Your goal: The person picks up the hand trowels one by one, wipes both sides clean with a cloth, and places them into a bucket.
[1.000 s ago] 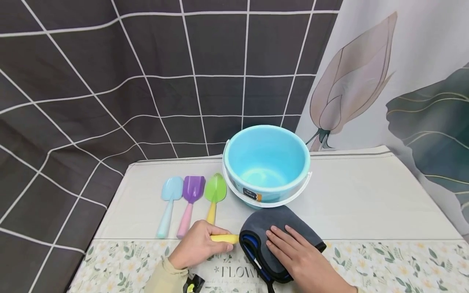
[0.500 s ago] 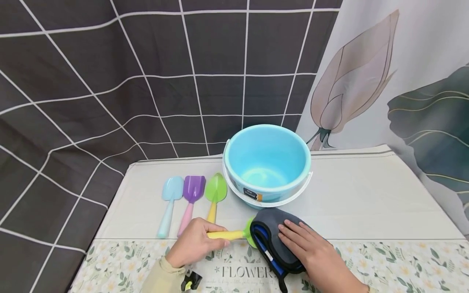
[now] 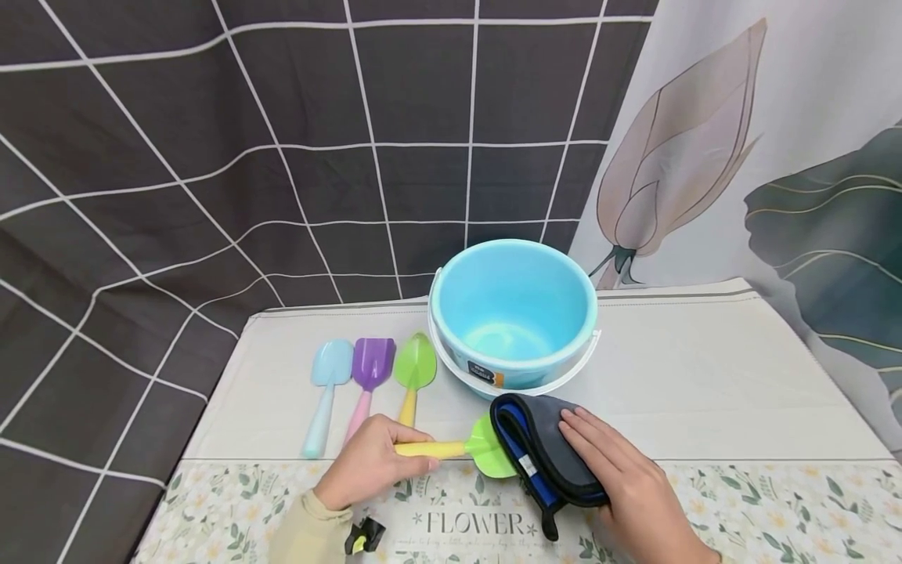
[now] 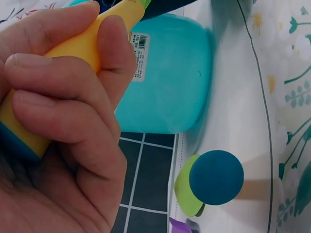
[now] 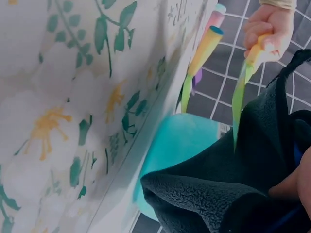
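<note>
My left hand (image 3: 373, 462) grips the yellow handle of a toy shovel (image 3: 437, 450), and its green blade points right. In the left wrist view the fingers (image 4: 73, 87) curl round that handle. A folded grey cleaning cloth (image 3: 557, 450) with black edging and a blue inner side overlaps the blade's far end. My right hand (image 3: 627, 482) holds this cloth, with its fingers lying along the upper side and the thumb mostly hidden. From the right wrist view, the shovel blade (image 5: 238, 104) stands close beside the dark cloth (image 5: 218, 179).
A light blue bucket (image 3: 513, 309) with a white handle stands behind the hands. Left of it lie a light blue shovel (image 3: 331, 364), a purple shovel with a pink handle (image 3: 373, 363) and another green shovel (image 3: 416, 363). A flower-printed cloth (image 3: 232, 509) covers the table's front.
The right hand has moved right with the cloth, which slid off the shovel's blade and bared most of it. The left hand has shifted slightly left with the shovel.
</note>
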{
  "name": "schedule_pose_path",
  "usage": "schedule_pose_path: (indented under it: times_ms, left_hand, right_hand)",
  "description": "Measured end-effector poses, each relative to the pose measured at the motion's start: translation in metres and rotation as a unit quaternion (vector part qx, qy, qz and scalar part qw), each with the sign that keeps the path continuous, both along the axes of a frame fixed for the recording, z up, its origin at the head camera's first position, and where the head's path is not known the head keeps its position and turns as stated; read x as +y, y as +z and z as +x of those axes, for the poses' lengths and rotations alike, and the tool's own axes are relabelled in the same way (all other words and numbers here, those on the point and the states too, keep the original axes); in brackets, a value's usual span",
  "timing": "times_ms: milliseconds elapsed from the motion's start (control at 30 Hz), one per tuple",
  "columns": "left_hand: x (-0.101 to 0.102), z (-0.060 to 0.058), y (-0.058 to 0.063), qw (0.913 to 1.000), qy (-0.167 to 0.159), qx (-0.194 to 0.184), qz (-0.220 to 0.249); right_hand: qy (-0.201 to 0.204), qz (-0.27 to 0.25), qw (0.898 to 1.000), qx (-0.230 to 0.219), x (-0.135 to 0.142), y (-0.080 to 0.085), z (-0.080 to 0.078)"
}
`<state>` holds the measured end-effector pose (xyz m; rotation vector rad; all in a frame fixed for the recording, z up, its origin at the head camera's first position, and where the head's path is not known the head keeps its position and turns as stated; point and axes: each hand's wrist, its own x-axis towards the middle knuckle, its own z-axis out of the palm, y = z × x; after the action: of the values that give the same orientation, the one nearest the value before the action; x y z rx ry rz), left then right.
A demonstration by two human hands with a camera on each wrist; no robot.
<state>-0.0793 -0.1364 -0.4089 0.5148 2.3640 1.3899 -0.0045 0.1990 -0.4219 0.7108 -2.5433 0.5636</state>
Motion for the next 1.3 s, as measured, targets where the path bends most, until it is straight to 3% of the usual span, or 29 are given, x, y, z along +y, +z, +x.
schedule_pose_path:
  times_ms: [233, 600, 733, 833, 967, 1167, 1300]
  left_hand:
    - [0.0, 0.002, -0.001, 1.0, 0.0, -0.004, -0.004]
    - [0.007, 0.002, -0.004, 0.9997, -0.017, 0.002, -0.016]
    - [0.011, 0.001, -0.005, 0.9994, -0.03, 0.006, -0.015]
    - [0.014, -0.001, -0.005, 0.999, -0.043, 0.006, -0.011]
    - [0.018, -0.002, -0.005, 0.9986, -0.048, 0.015, -0.012]
    - [0.023, -0.003, -0.005, 0.9982, -0.036, 0.046, -0.017]
    - [0.025, -0.002, -0.004, 0.9979, -0.027, 0.054, -0.022]
  right_hand:
    - [0.019, -0.022, 1.0, -0.001, 0.001, 0.006, 0.001]
    - [0.056, -0.063, 0.995, 0.061, -0.011, 0.018, -0.001]
    - [0.081, -0.072, 0.992, 0.062, -0.02, 0.025, 0.0]
    - [0.097, -0.073, 0.99, 0.07, -0.027, 0.029, 0.0]
    - [0.115, -0.069, 0.985, 0.111, -0.039, 0.031, -0.003]
    - [0.136, -0.055, 0.976, 0.159, -0.054, 0.03, -0.006]
    - [0.134, -0.034, 0.977, 0.163, -0.06, 0.026, -0.004]
